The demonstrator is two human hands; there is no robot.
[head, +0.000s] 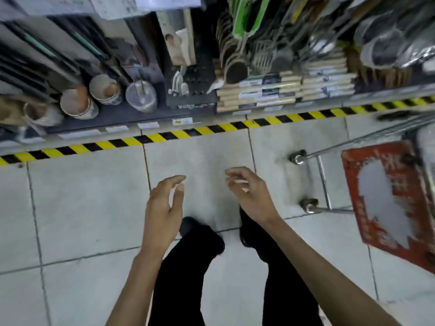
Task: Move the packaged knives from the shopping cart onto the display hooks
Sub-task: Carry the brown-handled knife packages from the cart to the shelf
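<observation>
Fingers (175, 180) of the L hand (162, 208) hang loosely curled and apart, holding nothing, over the floor tiles (82, 208). R hand (251, 196) is near it, same way: fingers slack, empty. Shopping cart (323, 182) stands well right of both hands. Can't make out the packaged knives, pic too blurred.

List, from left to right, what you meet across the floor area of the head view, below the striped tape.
left hand → right hand → shopping cart wheels → worn red panel on the cart.
</observation>
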